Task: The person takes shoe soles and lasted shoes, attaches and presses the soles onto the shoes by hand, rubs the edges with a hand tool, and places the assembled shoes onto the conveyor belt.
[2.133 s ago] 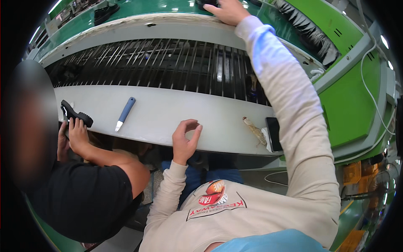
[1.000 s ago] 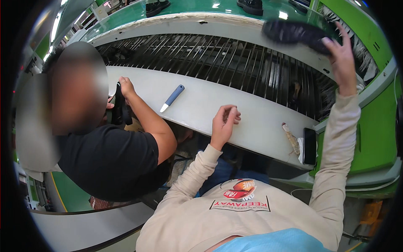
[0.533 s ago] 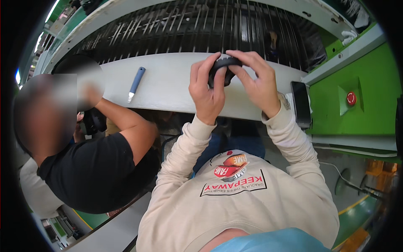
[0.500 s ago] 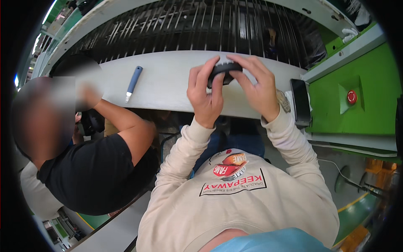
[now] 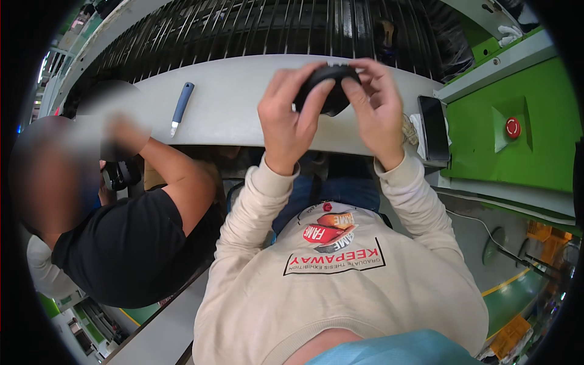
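Between my hands, above the white table [image 5: 237, 103], is a black round part [image 5: 336, 97] with a notched far rim; I cannot tell its exact kind. My left hand [image 5: 285, 115] is closed on its left side, with the thumb pressed on the near face. Around the right side curl the fingers of my right hand [image 5: 378, 112], its thumb also on the near face. The part's far side is mostly hidden by my fingers. Left of my hands, apart from them, lies a small blue-handled knife [image 5: 182, 104] with a short pale blade.
At the table's right end a black phone [image 5: 433, 129] lies on something white. Beyond the table runs a row of metal rollers [image 5: 243, 36]. To the right a green machine panel [image 5: 486, 155] bears a red button [image 5: 513, 127]. A co-worker in a black shirt [image 5: 131, 246] sits close on my left.
The black part has tilted, so more of its near face shows, and my thumbs have shifted onto that face. My hands have risen slightly in view; the whole view has shifted a little.
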The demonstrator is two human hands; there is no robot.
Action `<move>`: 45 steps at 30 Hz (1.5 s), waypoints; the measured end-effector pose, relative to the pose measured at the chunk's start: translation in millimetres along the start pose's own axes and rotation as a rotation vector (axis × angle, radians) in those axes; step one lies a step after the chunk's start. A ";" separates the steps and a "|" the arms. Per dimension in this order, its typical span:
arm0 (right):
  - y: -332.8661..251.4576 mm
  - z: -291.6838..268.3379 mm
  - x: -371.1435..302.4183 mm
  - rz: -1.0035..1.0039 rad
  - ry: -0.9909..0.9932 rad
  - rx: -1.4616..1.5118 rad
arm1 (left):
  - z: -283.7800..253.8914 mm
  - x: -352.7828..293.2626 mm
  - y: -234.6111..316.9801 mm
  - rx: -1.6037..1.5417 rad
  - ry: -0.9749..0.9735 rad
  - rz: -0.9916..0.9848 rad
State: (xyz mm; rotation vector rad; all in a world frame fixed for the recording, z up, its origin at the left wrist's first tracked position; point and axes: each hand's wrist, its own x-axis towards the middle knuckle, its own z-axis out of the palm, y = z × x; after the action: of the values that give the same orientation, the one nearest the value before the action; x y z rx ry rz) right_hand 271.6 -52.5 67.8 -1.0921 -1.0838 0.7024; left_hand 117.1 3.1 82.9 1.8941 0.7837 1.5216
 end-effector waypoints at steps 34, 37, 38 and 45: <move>181.0 -148.8 215.7 0.284 -0.062 -1.249 | 6.8 2.6 -138.3 -0.095 0.033 -0.544; 162.0 -182.0 225.1 0.626 0.030 -0.472 | 9.1 4.3 -138.3 -0.160 0.005 -0.557; 147.1 -178.5 214.5 0.602 0.115 -0.206 | 8.7 2.9 -138.0 -0.179 0.011 -0.571; 32.7 -74.1 86.6 0.560 0.012 0.878 | 0.6 -0.7 -141.4 -0.258 -0.017 -0.621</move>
State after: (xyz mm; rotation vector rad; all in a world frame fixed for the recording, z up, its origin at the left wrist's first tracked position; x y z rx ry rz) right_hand 372.6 9.1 60.8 -0.6042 -0.3399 1.4397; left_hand 105.4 95.7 -23.3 1.3046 0.9965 1.1441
